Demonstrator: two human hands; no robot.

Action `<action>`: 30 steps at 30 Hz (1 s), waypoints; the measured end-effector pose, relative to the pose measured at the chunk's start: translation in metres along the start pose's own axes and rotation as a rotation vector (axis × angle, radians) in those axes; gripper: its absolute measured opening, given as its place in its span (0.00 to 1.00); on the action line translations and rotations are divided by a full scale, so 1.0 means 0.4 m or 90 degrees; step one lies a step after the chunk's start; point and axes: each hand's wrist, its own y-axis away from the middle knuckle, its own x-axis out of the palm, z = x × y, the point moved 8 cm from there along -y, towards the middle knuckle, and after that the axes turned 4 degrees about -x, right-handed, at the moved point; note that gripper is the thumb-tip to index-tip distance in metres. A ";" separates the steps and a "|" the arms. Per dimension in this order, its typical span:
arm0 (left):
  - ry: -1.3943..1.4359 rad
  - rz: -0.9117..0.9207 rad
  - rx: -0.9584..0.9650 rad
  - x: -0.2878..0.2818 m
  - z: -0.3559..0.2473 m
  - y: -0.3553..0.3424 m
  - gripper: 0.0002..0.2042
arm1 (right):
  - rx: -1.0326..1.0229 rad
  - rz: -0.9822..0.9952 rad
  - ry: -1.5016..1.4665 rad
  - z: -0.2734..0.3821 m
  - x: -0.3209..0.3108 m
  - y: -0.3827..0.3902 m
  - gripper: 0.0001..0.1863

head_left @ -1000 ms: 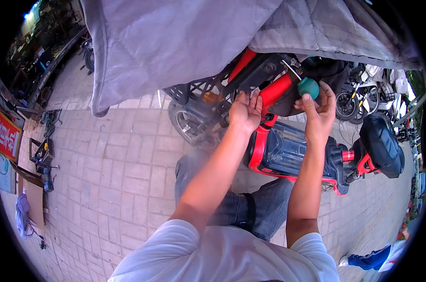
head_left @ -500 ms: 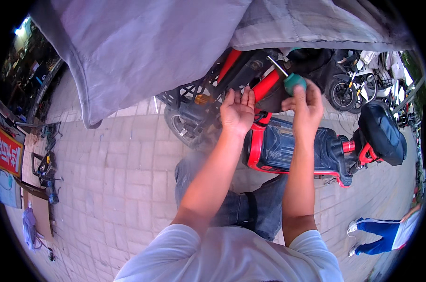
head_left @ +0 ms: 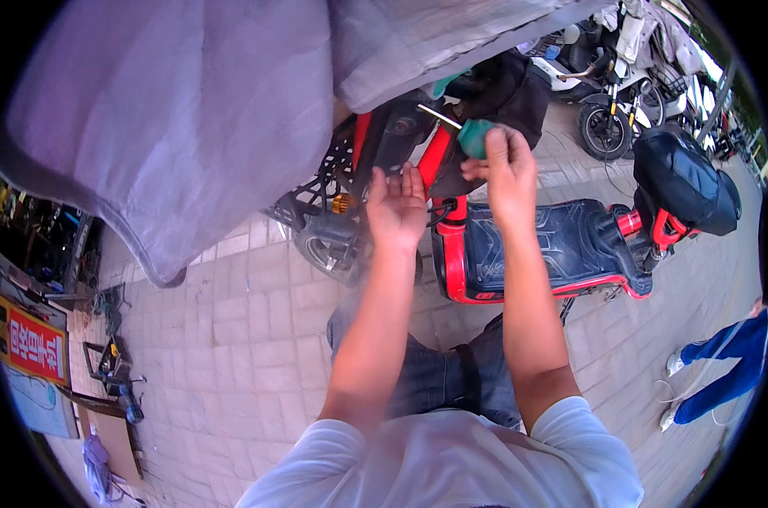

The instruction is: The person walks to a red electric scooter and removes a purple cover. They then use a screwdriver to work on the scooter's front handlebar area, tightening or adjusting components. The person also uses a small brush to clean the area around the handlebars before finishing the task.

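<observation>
My right hand (head_left: 511, 176) grips a stubby screwdriver (head_left: 474, 139) by its green handle, its bare metal shaft pointing up and to the left. Beside it, my left hand (head_left: 398, 210) is held palm up with the fingers apart and nothing in it. Both hands are over the front of a red and black electric scooter (head_left: 532, 250), close to its red frame tube (head_left: 436, 155). A large grey cloth cover (head_left: 206, 110) drapes over the scooter's front end and hides its upper part. The screwdriver's tip is near the dark front panel; I cannot tell if it touches.
Paving bricks (head_left: 231, 364) lie around the scooter. At the right stands a person in blue trousers (head_left: 727, 360). Other parked scooters (head_left: 608, 127) line the upper right. On the left are a red and yellow sign (head_left: 32, 343), a tool box (head_left: 111, 360) and a cardboard piece (head_left: 113, 440).
The view has shifted, so the cover and scooter sit farther left in the picture. My right hand still holds the screwdriver, and my left palm stays open beside it.
</observation>
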 end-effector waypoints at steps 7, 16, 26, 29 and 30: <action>-0.053 0.021 0.003 0.007 -0.003 0.001 0.16 | 0.168 0.046 -0.012 -0.051 -0.005 0.018 0.25; -0.083 0.015 -0.015 0.004 0.005 0.006 0.18 | -0.049 -0.010 -0.009 -0.023 -0.017 0.033 0.24; -0.097 0.029 -0.021 0.008 -0.004 0.007 0.20 | -0.072 -0.029 -0.002 -0.023 -0.015 0.032 0.25; -0.114 0.031 -0.027 0.001 -0.015 0.012 0.18 | 0.181 0.052 -0.038 -0.063 -0.007 0.029 0.27; -0.119 0.026 -0.029 0.002 -0.012 0.011 0.18 | 0.137 0.036 -0.059 -0.050 -0.011 0.028 0.27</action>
